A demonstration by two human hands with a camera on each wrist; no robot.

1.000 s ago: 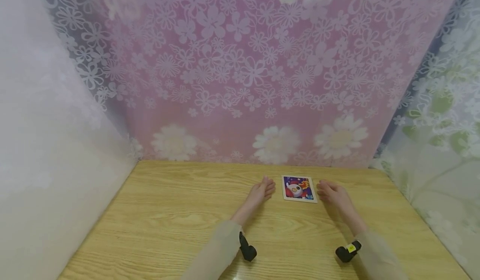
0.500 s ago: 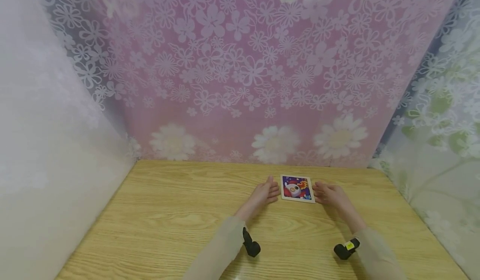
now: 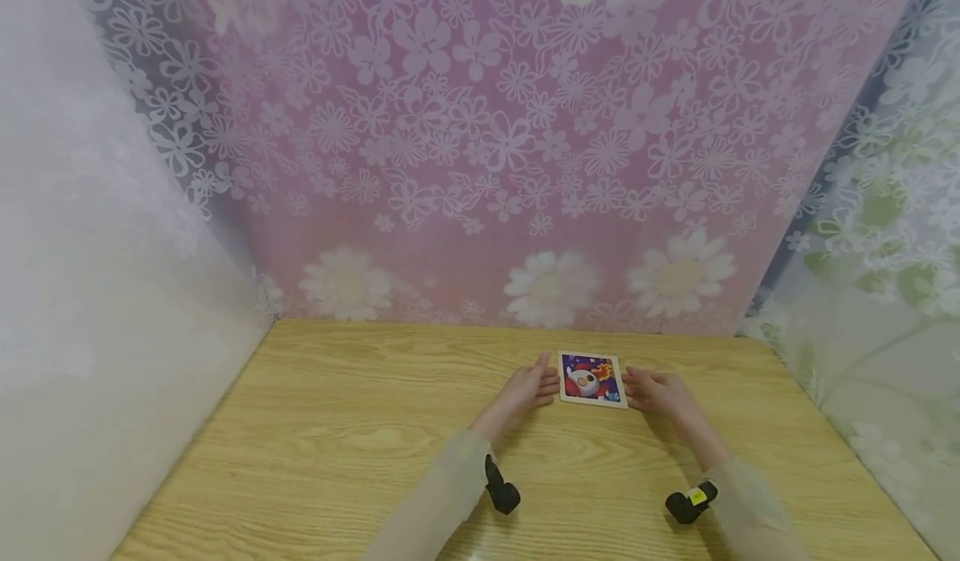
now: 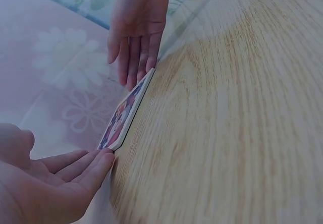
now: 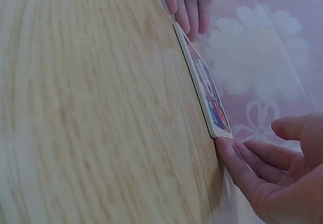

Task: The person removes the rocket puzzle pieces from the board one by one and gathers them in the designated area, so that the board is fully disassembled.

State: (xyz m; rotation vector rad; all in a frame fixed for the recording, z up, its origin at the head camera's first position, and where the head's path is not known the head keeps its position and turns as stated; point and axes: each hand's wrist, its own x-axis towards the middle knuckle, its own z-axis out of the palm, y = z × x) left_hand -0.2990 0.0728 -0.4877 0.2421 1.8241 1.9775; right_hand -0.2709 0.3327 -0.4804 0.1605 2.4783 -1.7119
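Observation:
A square, thin picture tile [image 3: 591, 379] with a white border and a cartoon figure in red and white on purple lies face up on the wooden table. On its left side is my left hand [image 3: 528, 388], fingers straight and their tips right at the tile's edge. My right hand [image 3: 663, 394] faces it from the other side, its fingertips at the right edge. In the left wrist view the tile [image 4: 123, 115] spans between both sets of fingertips. The right wrist view shows the right fingers [image 5: 234, 158] extended against the tile's near corner, thumb held apart.
The wood-grain table [image 3: 337, 428] reaches back to a pink flowered curtain [image 3: 465, 169]. A pale sheet [image 3: 112, 294] hangs on the left and a leafy one [image 3: 892, 294] on the right. Black wrist cameras [image 3: 502, 490] sit on both sleeves.
Both hands have come inward from beside the tile to its edges. The tile has shifted slightly to the left.

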